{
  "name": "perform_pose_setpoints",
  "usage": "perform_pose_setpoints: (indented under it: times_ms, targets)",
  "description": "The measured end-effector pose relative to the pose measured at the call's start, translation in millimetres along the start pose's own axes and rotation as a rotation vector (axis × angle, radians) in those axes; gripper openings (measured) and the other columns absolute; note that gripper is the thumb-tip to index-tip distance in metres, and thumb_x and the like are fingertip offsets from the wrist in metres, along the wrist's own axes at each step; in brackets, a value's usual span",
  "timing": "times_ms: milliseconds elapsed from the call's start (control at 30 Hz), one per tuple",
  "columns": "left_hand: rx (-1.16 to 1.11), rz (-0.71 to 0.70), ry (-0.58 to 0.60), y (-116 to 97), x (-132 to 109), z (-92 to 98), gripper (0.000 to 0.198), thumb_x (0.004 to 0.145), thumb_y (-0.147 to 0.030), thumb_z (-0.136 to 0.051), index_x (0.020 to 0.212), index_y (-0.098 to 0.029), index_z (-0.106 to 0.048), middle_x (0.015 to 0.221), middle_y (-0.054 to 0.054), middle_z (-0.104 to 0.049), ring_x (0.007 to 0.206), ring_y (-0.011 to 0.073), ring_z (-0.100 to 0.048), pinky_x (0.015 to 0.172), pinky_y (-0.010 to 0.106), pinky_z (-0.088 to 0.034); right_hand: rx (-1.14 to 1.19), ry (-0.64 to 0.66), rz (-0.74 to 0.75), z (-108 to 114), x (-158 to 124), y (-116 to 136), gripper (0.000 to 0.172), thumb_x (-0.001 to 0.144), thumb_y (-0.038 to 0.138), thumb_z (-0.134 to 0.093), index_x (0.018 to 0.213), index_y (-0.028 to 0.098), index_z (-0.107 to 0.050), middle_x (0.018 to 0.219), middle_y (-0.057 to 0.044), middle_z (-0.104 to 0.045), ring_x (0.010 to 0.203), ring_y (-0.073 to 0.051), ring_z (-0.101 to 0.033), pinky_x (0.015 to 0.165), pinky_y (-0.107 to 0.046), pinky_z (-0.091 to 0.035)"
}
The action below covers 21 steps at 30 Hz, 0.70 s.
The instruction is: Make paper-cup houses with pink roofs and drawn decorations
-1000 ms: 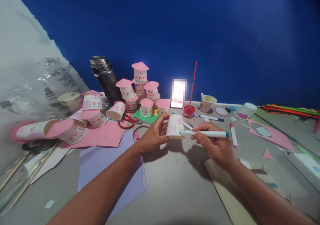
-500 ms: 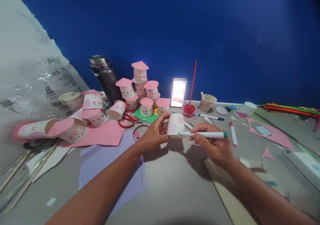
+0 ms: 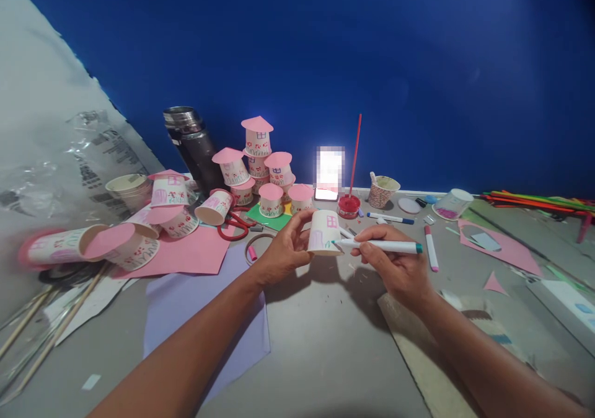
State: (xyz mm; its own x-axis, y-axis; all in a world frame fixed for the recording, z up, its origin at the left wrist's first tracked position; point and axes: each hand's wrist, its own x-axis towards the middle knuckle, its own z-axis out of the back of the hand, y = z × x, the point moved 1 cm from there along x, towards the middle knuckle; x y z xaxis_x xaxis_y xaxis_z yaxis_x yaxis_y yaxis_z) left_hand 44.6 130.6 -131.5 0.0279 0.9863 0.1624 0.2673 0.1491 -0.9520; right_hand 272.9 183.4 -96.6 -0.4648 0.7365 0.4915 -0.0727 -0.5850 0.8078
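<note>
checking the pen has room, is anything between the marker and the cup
Nothing visible: the tip of the marker in the right hand is at the lower front of the cup, and the left hand grips its left side.

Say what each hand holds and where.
The left hand holds a paper cup by its left side; the right hand holds a marker by its barrel.

- Left hand (image 3: 284, 247) holds 1 cup (image 3: 320, 224), rim down, with a pink window (image 3: 331, 221) and purple door (image 3: 317, 240) drawn on it.
- Right hand (image 3: 397, 263) grips 1 marker (image 3: 393, 245), green tip at the cup's lower wall, by short green strokes (image 3: 328, 244).
- Roofed cups (image 3: 258, 144), some stacked, near 1 flask (image 3: 198, 154).
- Behind the held cup: 1 phone (image 3: 330, 176), 1 red pot (image 3: 348, 206) with a stick (image 3: 356, 157) upright in it.
- Pink marker (image 3: 431, 249) on the tabletop (image 3: 325, 343).
</note>
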Motion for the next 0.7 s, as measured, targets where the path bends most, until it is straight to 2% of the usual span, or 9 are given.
perform_pose_setpoints:
  times_ms: [100, 233, 367, 533, 700]
  targets:
    - [0.008, -0.009, -0.016, 0.3, -0.2, 0.4, 0.078, 0.066, -0.003, -0.074, 0.137, -0.029, -0.057, 0.155, 0.011, -0.056, 0.142, 0.0342, -0.057, 0.106, 0.044, -0.054, 0.026, 0.035, -0.014, -0.3, 1.5, 0.6, 0.024, 0.099, 0.042, -0.066, 0.091, 0.021, -0.075, 0.074, -0.005, -0.075, 0.064, -0.017, -0.067, 0.055, -0.029, -0.051]
    - [-0.008, -0.011, -0.011, 1.2, 0.1, -0.2, 0.077, 0.067, -0.004, -0.077, 0.137, -0.029, -0.057, 0.158, 0.010, -0.053, 0.144, 0.0342, -0.054, 0.110, 0.046, -0.052, 0.021, -0.018, -0.007, 0.2, 2.2, 2.0, 0.024, 0.097, 0.044, -0.068, 0.093, 0.021, -0.075, 0.077, -0.005, -0.076, 0.065, -0.018, -0.067, 0.055, -0.030, -0.051]
    - [-0.016, 0.003, -0.029, 2.6, 0.4, -1.6, 0.080, 0.066, -0.004, -0.079, 0.138, -0.030, -0.056, 0.160, 0.009, -0.050, 0.146, 0.0319, -0.052, 0.111, 0.042, -0.051, 0.058, 0.028, -0.016, 0.6, 1.8, 2.9, 0.024, 0.099, 0.042, -0.066, 0.091, 0.021, -0.075, 0.074, -0.004, -0.075, 0.062, -0.017, -0.066, 0.055, -0.028, -0.051]
    - [-0.053, 0.009, -0.033, 4.5, 0.6, -2.9, 0.082, 0.065, -0.005, -0.079, 0.139, -0.030, -0.054, 0.160, 0.009, -0.050, 0.146, 0.0310, -0.052, 0.109, 0.040, -0.051, 0.068, -0.035, -0.012, 0.8, 3.1, 4.6, 0.022, 0.098, 0.041, -0.067, 0.092, 0.021, -0.074, 0.076, -0.005, -0.076, 0.062, -0.016, -0.065, 0.053, -0.028, -0.050]
    - [-0.060, 0.003, -0.042, 5.1, 0.9, -3.7, 0.085, 0.064, -0.006, -0.081, 0.140, -0.031, -0.051, 0.159, 0.008, -0.050, 0.145, 0.0307, -0.053, 0.111, 0.041, -0.051, 0.109, -0.020, -0.035, -0.4, 4.7, 7.5, 0.023, 0.096, 0.042, -0.068, 0.089, 0.021, -0.074, 0.071, -0.004, -0.075, 0.059, -0.015, -0.064, 0.051, -0.026, -0.050]
